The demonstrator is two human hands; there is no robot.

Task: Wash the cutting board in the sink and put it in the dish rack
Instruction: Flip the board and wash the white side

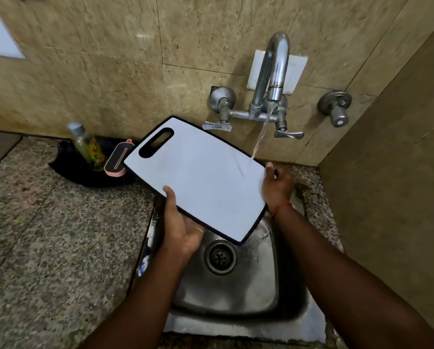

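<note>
A white cutting board (200,177) with a black rim and an oval handle hole is held tilted over the steel sink (251,285). My left hand (183,230) grips its near left edge, thumb on top. My right hand (276,185) holds the far right edge, fingers behind the board. Water runs from the curved tap (273,69) and lands on the board's upper right corner. No dish rack is in view.
A speckled granite counter (47,235) lies to the left. On it, against the wall, sit a dark cloth (72,167), a soap bottle (84,144) and a pink scrubber (116,159). Two tap handles (217,125) project below the spout. A wall closes in on the right.
</note>
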